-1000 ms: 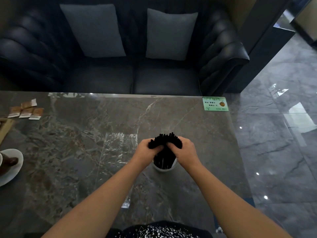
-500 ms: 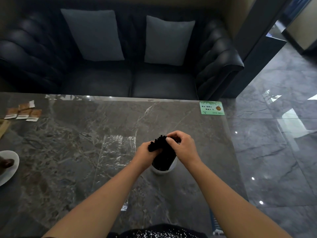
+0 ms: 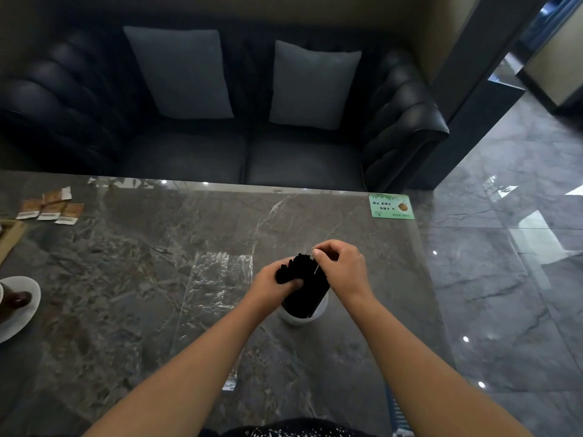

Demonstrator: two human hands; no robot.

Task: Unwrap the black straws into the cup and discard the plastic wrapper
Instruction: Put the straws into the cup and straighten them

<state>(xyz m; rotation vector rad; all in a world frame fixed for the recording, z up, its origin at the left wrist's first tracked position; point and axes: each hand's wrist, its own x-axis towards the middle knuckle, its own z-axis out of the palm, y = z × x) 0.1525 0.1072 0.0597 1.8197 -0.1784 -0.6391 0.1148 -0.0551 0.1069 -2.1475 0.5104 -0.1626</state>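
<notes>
Head view: a bundle of black straws (image 3: 304, 285) stood leaning in a white cup (image 3: 303, 315) on the marble table (image 3: 142, 263), probably steadied so the straws settled together rather than fanning out. The left hand (image 3: 274, 282) curled its fingers round the bundle's upper part. The right hand (image 3: 342, 269) pinched narrowly at the straw tips. The clear plastic wrapper (image 3: 217, 279) lay flat just left of the cup, not yet discarded.
</notes>
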